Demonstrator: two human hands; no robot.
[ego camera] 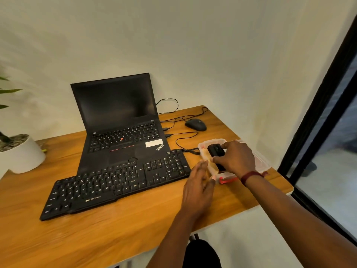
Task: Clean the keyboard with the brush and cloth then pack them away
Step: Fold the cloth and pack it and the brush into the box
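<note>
Brush: a black brush lies over a yellowish cloth in the open clear container, just right of the keyboard.
Right hand: the right hand is curled round the brush.
Left hand: the left hand is flat and holds nothing, at the container's near side.
Progress: unclear whether the tools are being unpacked or packed away.

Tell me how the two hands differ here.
The right hand grips the black brush at the clear box; the left hand holds nothing, its fingers straight. The right wrist wears a red band; the left wrist is bare. Both hands reach toward the box.
</note>
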